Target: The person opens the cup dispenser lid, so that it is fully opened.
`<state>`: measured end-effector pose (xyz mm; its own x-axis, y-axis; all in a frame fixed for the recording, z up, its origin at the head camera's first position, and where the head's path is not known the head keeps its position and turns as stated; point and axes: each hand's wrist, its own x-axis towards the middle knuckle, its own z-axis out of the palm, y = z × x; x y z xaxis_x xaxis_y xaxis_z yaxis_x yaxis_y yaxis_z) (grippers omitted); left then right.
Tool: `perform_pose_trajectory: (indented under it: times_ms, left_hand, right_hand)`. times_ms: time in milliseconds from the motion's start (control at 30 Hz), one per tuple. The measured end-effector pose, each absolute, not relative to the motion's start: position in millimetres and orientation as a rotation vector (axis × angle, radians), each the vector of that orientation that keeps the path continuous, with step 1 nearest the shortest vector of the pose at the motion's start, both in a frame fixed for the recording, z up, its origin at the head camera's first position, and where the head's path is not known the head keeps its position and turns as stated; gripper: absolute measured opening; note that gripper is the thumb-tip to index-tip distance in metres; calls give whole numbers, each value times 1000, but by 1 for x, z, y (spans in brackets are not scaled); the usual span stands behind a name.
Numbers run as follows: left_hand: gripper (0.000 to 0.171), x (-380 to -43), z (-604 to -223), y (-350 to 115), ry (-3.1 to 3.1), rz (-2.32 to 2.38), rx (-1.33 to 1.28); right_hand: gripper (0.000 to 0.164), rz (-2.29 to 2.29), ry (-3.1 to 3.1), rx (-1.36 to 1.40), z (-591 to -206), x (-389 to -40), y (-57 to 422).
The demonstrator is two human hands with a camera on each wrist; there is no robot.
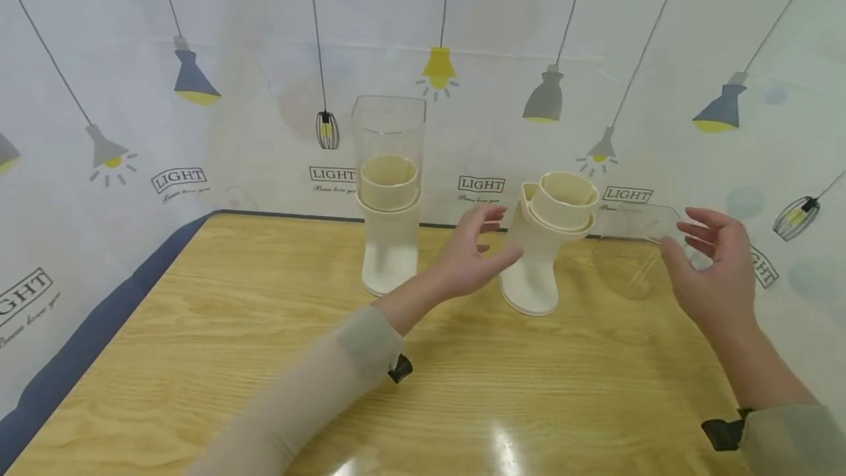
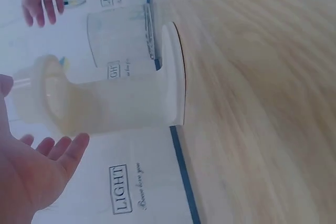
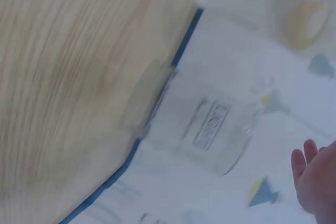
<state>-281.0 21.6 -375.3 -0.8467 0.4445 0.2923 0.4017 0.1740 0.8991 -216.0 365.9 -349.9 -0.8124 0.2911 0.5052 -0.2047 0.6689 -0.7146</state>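
Note:
A cream dispenser stand [image 1: 532,270] with a round collar on top stands upright on the table; it also appears sideways in the left wrist view. My left hand [image 1: 472,252] is just left of this stand, fingers spread and loosely bent; whether it touches the stand cannot be told. Right of the stand, a clear plastic container [image 1: 631,263] stands on the table near its back edge. My right hand [image 1: 717,274] hovers to the right of the container with relaxed fingers, holding nothing. In the right wrist view the container [image 3: 207,124] is apart from the fingers.
A second cream stand [image 1: 390,255], with a tall clear container [image 1: 390,123] on top, stands to the left of my left hand. The wooden table [image 1: 198,358] has a dark blue border at the back and left. Behind it hangs a white lamp-patterned cloth [image 1: 264,94].

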Motion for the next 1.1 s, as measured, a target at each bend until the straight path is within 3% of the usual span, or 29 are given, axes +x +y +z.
perform_pose_trajectory:
  times_ms: [200,467,867,1100]
  left_hand:
    - [49,-247,-373,-26,2397,1714,895]
    - [32,-223,-375,-73,2440,1691,1037]
    - [29,-212,-375,-128,2527,1729,976]
    - [35,-216,-369,-156,2597,1726,873]
  right_hand:
    - [43,1130,-2236,354,-351,-181,324]
    - [44,1033,-2283,755,-356,-164,275]
    - [47,1048,-2318,895,-348,-172,220]
    - [46,1028,-2346,906,-334,-187,188]
